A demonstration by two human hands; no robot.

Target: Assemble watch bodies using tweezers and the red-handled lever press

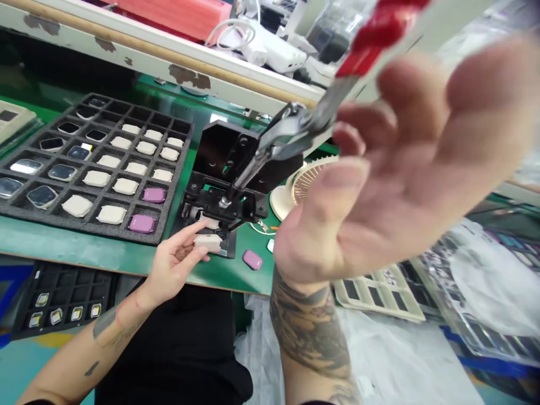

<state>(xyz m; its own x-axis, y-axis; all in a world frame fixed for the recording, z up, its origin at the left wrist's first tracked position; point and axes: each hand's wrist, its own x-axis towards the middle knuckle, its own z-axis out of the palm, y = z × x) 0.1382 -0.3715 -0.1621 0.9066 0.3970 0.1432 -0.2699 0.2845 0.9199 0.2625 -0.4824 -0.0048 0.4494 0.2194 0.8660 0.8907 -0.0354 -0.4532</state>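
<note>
My left hand [172,263] is closed at the front of a black clamp press [230,205], its thumb and fingers pinching a small cream block [208,242]. Another pale piece [210,223] sits just behind that block, under the press plate, partly hidden. My right hand [392,169] is raised close to the camera, blurred, its fingers curved and apart with nothing in them. It is nearest to the press's metal lever with a red grip [367,42], which slants up to the right. A purple rounded watch-shaped piece [252,259] lies on the green mat right of the press.
Left of the press, a dark foam tray [162,222] holds cream, purple and glass-faced watch-shaped pieces. A black tray [73,292] sits lower left. A cream fan [310,183] stands behind the press. Beige trays [379,298] are at right, and a shelf edge [139,53] crosses behind.
</note>
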